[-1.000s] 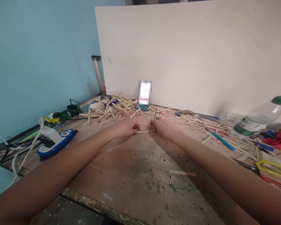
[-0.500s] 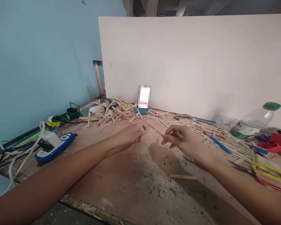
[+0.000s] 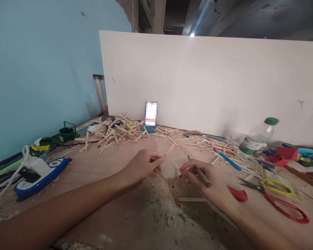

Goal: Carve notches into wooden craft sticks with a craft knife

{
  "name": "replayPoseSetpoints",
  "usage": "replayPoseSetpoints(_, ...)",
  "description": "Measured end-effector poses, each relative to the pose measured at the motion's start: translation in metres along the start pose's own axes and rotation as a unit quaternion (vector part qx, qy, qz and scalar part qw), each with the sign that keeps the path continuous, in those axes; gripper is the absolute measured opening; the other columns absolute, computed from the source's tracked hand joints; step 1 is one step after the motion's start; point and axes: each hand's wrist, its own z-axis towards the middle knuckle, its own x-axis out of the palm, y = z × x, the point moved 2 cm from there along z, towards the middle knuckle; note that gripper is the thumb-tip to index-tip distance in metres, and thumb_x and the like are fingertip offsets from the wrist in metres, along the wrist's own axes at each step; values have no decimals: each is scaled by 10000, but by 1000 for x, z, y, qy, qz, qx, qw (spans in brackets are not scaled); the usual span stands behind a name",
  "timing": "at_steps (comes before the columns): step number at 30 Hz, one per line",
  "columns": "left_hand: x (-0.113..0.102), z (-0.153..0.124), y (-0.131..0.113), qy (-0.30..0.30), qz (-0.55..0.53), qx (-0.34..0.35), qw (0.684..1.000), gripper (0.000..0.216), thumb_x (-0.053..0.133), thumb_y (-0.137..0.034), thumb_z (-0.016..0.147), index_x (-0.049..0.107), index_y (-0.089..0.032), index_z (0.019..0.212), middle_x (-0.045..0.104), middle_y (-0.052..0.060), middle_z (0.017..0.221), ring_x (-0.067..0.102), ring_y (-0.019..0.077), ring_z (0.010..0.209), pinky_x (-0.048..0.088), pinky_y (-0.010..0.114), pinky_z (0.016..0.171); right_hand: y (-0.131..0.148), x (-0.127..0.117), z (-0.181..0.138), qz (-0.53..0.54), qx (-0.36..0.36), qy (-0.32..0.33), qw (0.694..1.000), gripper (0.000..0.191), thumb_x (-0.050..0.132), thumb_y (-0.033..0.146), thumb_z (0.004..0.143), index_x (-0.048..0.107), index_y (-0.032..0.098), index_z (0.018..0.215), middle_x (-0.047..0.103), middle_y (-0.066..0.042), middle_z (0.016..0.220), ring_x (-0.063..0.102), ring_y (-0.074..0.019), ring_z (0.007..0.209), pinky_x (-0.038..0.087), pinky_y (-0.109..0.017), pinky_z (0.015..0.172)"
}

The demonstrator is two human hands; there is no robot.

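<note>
My left hand point(image 3: 142, 166) is closed in a pinch on a thin wooden stick point(image 3: 169, 149) that slants up and to the right. My right hand point(image 3: 202, 178) is also closed, pinching another wooden stick point(image 3: 173, 162) by its near end, with a dark pencil-like tool point(image 3: 200, 172) lying across its fingers. Both hands hover close together just above the worn wooden tabletop point(image 3: 135, 215). A loose flat stick point(image 3: 191, 199) lies on the table below my right hand.
A heap of wooden sticks point(image 3: 114, 128) lies at the back left, with a phone point(image 3: 151, 116) propped against the white board. A plastic bottle point(image 3: 255, 137), blue pen point(image 3: 227, 155), yellow and red scissors point(image 3: 279, 194) lie right. A blue-white power strip point(image 3: 39, 173) sits left.
My hands lifted off the table and came nearer to me. The right hand now pinches a separate stick, the left raised its own, and the view tilted up and shifted.
</note>
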Motion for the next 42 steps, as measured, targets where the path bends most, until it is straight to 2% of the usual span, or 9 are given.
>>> replayPoseSetpoints(4,-2,0,0,-3,16,-6,1000,411,555,-541,918,695,-181,779,741,54,754,694,198,672,516,269,609,-2,1,-3,14,7,10,1000,264,664,478,931,690,217,963,793,-59,782,721,-216,692,582,-324,638)
replayPoseSetpoints(12,-4,-5,-10,-17,78,23,997,341,593,-437,897,665,-193,670,694,24,661,633,187,659,429,282,664,3,0,-6,33,1,38,999,253,677,480,945,686,227,935,748,-35,739,719,-212,700,589,-318,642)
replayPoseSetpoints(18,2,-5,-5,18,37,-2,999,360,556,-450,915,647,-192,681,700,25,667,656,181,602,459,268,600,5,0,-9,35,-7,44,998,239,682,470,957,683,234,921,726,-24,727,706,-212,679,569,-327,650)
replayPoseSetpoints(22,4,-7,-5,21,9,-14,1000,360,593,-461,894,647,-182,673,674,21,651,636,163,581,456,250,569,4,-2,-8,32,-8,42,999,189,676,419,958,679,233,919,716,-12,689,678,-204,652,542,-320,644)
replayPoseSetpoints(29,7,-3,2,24,-24,-47,998,448,563,-564,909,664,-169,725,658,32,669,591,147,548,456,240,521,5,-3,-8,43,2,43,998,188,663,419,942,663,231,929,716,-10,694,679,-206,663,568,-334,671)
replayPoseSetpoints(33,3,-4,1,16,11,-30,999,451,551,-561,927,666,-173,727,665,33,679,582,156,571,436,248,540,3,-2,-8,44,13,40,998,191,659,420,948,660,233,911,727,-18,700,681,-206,656,571,-335,663)
replayPoseSetpoints(38,-2,-8,-10,1,86,23,996,391,588,-467,907,608,-189,632,622,14,635,554,166,646,373,266,628,2,-2,-9,35,4,42,999,185,661,421,953,666,237,925,726,-16,704,686,-211,664,558,-336,665)
replayPoseSetpoints(42,0,-8,-10,10,96,23,995,385,569,-455,922,628,-195,645,641,11,641,567,171,648,379,269,633,4,-2,-11,27,-14,45,999,177,672,414,945,678,238,929,715,-17,707,675,-213,671,529,-327,651)
